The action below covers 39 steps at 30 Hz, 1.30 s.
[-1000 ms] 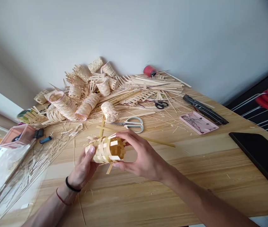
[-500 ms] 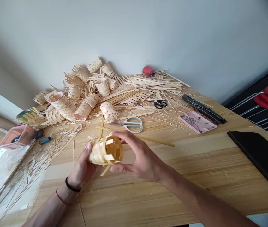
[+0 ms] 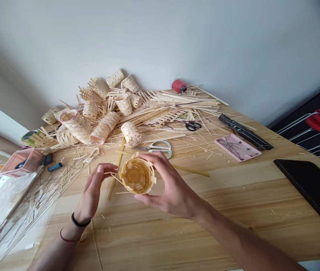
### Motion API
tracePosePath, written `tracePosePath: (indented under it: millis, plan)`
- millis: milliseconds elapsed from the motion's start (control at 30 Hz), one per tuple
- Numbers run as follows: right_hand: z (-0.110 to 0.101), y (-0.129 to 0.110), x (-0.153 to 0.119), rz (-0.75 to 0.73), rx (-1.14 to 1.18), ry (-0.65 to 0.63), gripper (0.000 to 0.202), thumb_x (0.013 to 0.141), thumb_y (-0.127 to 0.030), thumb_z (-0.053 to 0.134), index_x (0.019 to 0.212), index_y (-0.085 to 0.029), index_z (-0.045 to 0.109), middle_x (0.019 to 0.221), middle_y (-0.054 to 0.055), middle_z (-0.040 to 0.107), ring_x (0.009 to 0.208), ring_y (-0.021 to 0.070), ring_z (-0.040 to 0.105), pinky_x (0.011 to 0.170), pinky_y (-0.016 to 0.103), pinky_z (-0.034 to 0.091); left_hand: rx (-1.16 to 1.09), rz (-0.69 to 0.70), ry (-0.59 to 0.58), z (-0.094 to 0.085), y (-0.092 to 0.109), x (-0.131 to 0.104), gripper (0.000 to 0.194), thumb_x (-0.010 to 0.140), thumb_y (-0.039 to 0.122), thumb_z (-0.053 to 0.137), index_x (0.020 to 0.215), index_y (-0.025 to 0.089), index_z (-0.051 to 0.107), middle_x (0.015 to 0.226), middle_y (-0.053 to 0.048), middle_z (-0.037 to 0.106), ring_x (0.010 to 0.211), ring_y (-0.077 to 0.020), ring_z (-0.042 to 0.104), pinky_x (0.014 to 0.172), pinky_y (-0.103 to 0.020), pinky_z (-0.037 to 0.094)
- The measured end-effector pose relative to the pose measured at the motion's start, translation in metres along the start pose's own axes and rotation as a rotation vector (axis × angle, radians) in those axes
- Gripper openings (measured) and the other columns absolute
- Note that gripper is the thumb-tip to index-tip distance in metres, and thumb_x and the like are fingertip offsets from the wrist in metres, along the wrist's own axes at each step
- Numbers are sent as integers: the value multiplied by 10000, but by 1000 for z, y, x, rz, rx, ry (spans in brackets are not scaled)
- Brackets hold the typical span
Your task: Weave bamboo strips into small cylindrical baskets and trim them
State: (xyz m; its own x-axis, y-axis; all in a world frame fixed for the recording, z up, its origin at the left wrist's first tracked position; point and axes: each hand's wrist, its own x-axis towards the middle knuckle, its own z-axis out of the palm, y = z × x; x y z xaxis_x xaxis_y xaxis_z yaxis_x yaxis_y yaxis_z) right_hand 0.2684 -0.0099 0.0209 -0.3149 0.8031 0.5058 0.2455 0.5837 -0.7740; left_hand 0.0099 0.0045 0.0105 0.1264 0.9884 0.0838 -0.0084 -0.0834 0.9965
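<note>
The right hand point(image 3: 173, 190) pinches a round yellow woven-wood basket point(image 3: 136, 176); the left hand point(image 3: 92, 190) curls beside it, can't tell if pinching.

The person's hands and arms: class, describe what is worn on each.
The left hand is gloveless, with a black band at its wrist and a thin red cord behind that. The right hand is gloveless too, its wrist unadorned. No sleeves show.
</note>
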Motion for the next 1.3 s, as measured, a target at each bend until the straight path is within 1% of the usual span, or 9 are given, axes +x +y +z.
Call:
tracePosePath:
  millis: [100,167,233,333,400,800,1000,1133,1300]
  plan:
    - [3,3,-2,8,-43,-24,877,824,-336,926,1552,-282,440,1464,131,544,1417,335,529,1211,512,496,171,285,-119,-7,6,-7,523,1013,652,627,1365,276,720,1484,-86,671,1462,-329,529,1259,-452,378]
    - [6,5,-4,18,-41,-64,885,822,-378,938,1544,-273,437,1436,137,553,1409,345,528,1199,517,504,263,320,-257,-4,10,-13,767,875,686,794,1523,329,593,1610,-84,573,1548,-357,441,1311,-488,314]
    - [10,5,-5,15,-22,-95,882,825,-431,941,1532,-270,440,1414,140,561,1391,351,539,1183,520,514,341,315,-316,0,13,-19,879,815,589,902,1575,367,521,1605,-83,573,1528,-356,468,1299,-503,339]
    - [13,5,-6,-6,17,-106,847,829,-481,935,1496,-278,455,1382,136,569,1338,349,576,1146,519,539,402,336,-299,6,15,-23,764,866,381,911,1538,381,548,1508,-76,648,1433,-328,568,1235,-488,424]
    - [14,5,-6,-8,30,-107,817,834,-483,932,1475,-287,466,1373,131,570,1327,346,590,1128,511,551,409,362,-293,6,15,-23,735,871,342,909,1524,377,572,1481,-78,674,1403,-325,596,1209,-481,454]
    - [15,7,-5,-21,17,-69,742,823,-501,941,1408,-284,538,1292,100,595,1219,314,641,1072,471,567,376,390,-319,7,11,-17,720,908,401,869,1565,369,577,1539,-110,668,1429,-340,592,1219,-523,456]
    - [11,7,-5,10,69,-117,805,836,-464,931,1489,-300,490,1385,111,574,1300,324,604,1110,487,558,392,390,-309,4,6,-18,749,895,419,881,1568,357,559,1535,-120,662,1420,-335,598,1225,-501,447]
    - [2,6,-2,73,137,-202,749,887,-475,878,1510,-293,505,1399,118,574,1317,323,593,1084,483,581,321,355,-220,2,5,-17,655,889,385,892,1470,325,596,1447,-121,689,1349,-315,653,1166,-460,513]
    - [-1,4,1,111,127,-146,719,861,-496,896,1453,-276,553,1339,117,598,1209,303,628,966,441,625,392,375,-230,2,3,-14,536,943,433,827,1423,313,621,1431,-133,665,1387,-335,605,1199,-519,479]
